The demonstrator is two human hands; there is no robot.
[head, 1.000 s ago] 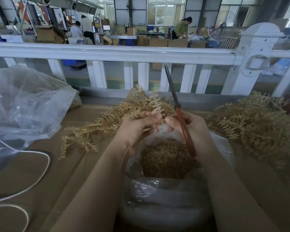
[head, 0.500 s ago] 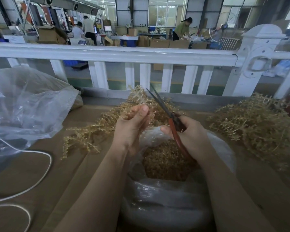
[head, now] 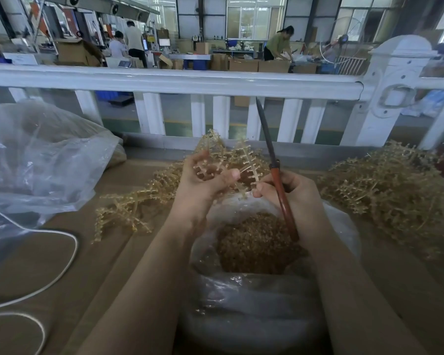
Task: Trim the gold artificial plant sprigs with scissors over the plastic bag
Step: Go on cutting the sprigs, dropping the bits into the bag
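- The left hand point(head: 205, 180) holds a gold sprig point(head: 244, 162) above the mouth of the plastic bag point(head: 254, 303); its fingers are curled round the sprig, thumb pressed toward the stem
- The right hand point(head: 292, 196) grips the scissors point(head: 277, 172) by the red-brown handles; its fingers are curled around them, and the fingertips point(head: 260, 191) sit just beside the sprig's lower stem
- The scissor blades appear closed together, pointing up and slightly left, tip in front of the white railing point(head: 164, 82)
- The plastic bag stands at the near edge of the bench point(head: 62, 265), between the forearms; it holds a mass of gold trimmings point(head: 254, 244)
- A loose spread of gold sprigs point(head: 133, 201) lies on the bench left of the bag, reaching behind the left hand
- A larger pile of gold sprigs point(head: 385, 190) lies toward the right edge of the bench, near the railing post
- A second clear plastic bag point(head: 41, 160) lies crumpled at the left edge of the bench
- A white cable point(head: 62, 272) loops across the near left corner of the bench
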